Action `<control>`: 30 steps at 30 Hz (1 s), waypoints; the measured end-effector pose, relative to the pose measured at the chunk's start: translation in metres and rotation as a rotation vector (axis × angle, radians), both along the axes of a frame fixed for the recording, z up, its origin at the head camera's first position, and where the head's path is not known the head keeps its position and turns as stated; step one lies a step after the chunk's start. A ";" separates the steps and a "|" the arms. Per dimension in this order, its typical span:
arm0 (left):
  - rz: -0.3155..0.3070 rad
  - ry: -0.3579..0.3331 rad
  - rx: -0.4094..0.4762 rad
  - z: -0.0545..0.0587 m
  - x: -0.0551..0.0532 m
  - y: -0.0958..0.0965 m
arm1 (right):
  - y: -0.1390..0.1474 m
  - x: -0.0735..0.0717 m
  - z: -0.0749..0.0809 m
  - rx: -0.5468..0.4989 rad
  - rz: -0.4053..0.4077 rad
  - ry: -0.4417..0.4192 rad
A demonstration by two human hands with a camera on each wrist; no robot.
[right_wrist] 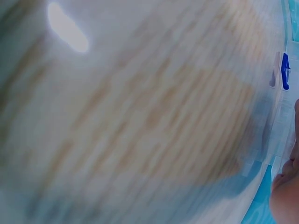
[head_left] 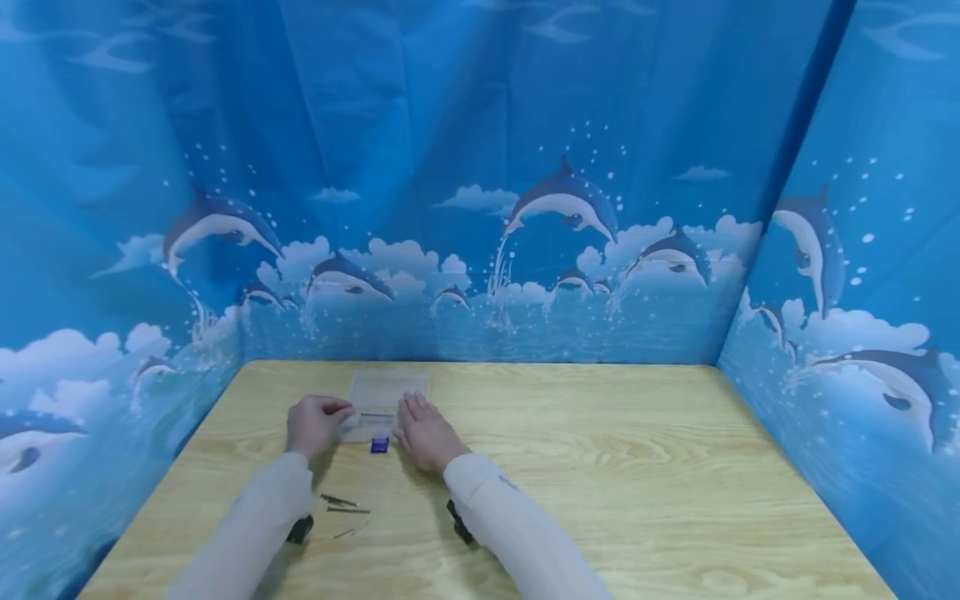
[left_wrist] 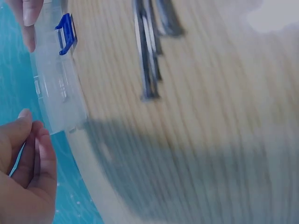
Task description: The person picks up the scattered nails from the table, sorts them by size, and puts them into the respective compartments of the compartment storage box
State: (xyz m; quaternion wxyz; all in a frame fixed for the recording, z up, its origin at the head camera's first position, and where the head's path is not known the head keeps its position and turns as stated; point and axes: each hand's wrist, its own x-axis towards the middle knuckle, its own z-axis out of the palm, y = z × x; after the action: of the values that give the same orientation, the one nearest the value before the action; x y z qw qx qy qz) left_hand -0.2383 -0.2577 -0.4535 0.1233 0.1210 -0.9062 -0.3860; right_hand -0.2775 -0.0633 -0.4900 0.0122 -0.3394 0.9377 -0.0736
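A clear plastic box (head_left: 356,434) lies near the far edge of the table, its transparent lid (head_left: 390,386) folded back. A blue latch (head_left: 379,446) is on its near side. One long nail (head_left: 377,415) shows inside the box. My left hand (head_left: 311,427) pinches the box's left end with thumb and fingertips, right at the corner in the left wrist view. At the other end my right hand (head_left: 427,433) rests with fairly straight fingers along the box. In the right wrist view only part of that hand (right_wrist: 286,193) shows.
Several dark metal nails (head_left: 348,510) lie on the wooden table (head_left: 600,467) between my forearms, with thinner ones (head_left: 350,531) closer to me. A blue dolphin-print curtain (head_left: 465,208) stands behind the table and along its sides.
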 end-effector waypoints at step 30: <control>-0.421 -0.276 -0.011 -0.004 0.074 -0.043 | -0.001 0.001 0.003 0.001 0.003 -0.016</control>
State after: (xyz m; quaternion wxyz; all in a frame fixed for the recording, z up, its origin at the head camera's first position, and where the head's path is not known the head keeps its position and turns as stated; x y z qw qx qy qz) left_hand -0.1646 -0.3009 -0.4578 -0.0841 -0.0194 -0.9218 -0.3779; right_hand -0.2761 -0.0638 -0.4867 0.0201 -0.3402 0.9371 -0.0759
